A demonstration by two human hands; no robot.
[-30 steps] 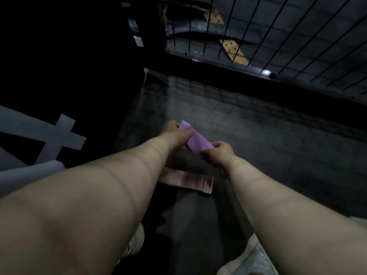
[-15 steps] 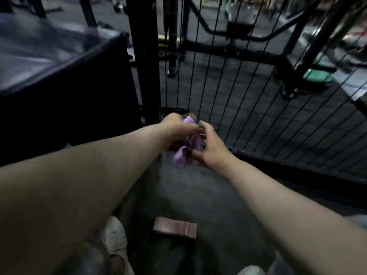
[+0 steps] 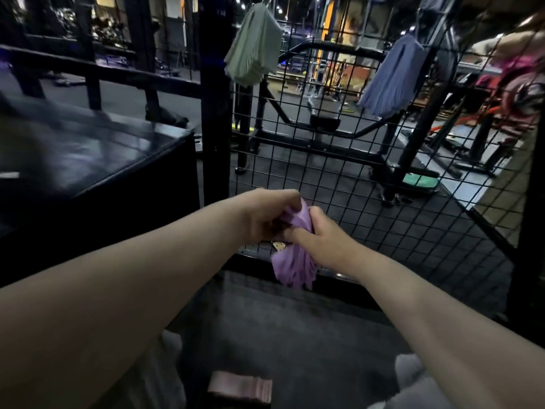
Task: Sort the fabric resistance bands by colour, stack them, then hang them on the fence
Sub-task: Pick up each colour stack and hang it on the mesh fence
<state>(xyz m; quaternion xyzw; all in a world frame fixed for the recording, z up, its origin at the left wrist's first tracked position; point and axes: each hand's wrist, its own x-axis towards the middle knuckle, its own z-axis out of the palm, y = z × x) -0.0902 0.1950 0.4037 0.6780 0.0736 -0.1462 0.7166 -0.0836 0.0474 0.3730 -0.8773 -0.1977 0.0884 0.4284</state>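
Fence [image 3: 368,202]: black wire mesh, thick black post [image 3: 215,113] at its left edge. Green band stack [image 3: 253,45] hangs high on the mesh just right of the post; blue band stack [image 3: 389,78] hangs further right at similar height. Gym machine frame [image 3: 321,122] sits behind the mesh. Nothing stands between the hands and the mesh.

Purple band stack [image 3: 292,267] is up in front of the fence's lower rows, loops drooping and fanned below the grip. Left hand [image 3: 265,216] is clenched on its top end. Right hand [image 3: 321,237] grasps it from the right, fingers wrapped across the middle. Whether the fabric touches the wire: can't tell.

Pink band stack [image 3: 240,389] lies flat on the dark floor mat [image 3: 280,335], well back from the fence.

Versus one second ago: the purple stack was held flat just over the pink stack; now it is raised to the mesh and bunched. Both hands kept hold. Pink stack hasn't moved.

Black box [image 3: 88,160] left of the post: only glossy top and side show.
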